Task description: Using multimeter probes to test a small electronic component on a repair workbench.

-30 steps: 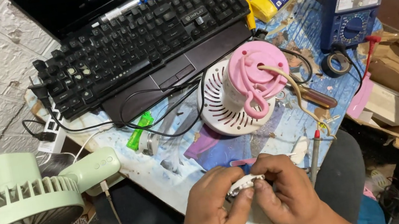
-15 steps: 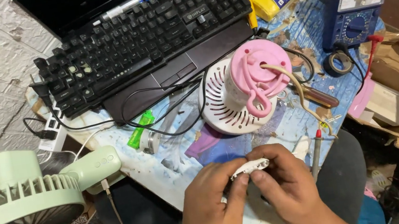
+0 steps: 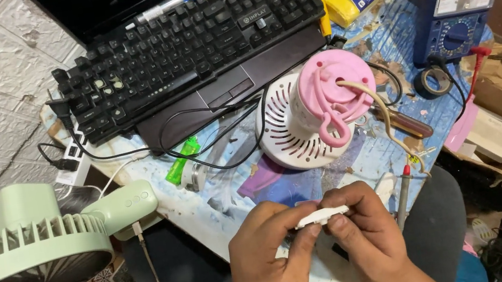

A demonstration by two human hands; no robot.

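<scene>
Workbench seen from above. My left hand point(image 3: 267, 254) and my right hand point(image 3: 371, 236) meet at the near edge of the blue-stained table point(image 3: 239, 196), and together they pinch a small white plastic piece point(image 3: 322, 216) between thumbs and fingertips; both hands are closed on it, neither is free. The piece is flat, narrow and oblong, lying roughly level, with only its upper face and front edge showing; the rest is hidden under my fingers. I cannot tell whether it is one part or two halves pressed together.

Step in hand, as I judge it: I am working the piece with my fingertips, either prying it apart or pressing it shut. The next move calls for an even, gentle squeeze from both thumbs, since thin plastic of this kind looks likely to flex or snap.

Just beyond my hands lies the pink and white fan body point(image 3: 317, 114) on its side, a beige wire point(image 3: 386, 114) trailing from it. A red-tipped probe point(image 3: 402, 188) rests beside my right hand. A green desk fan point(image 3: 34, 243) stands to my left.
</scene>
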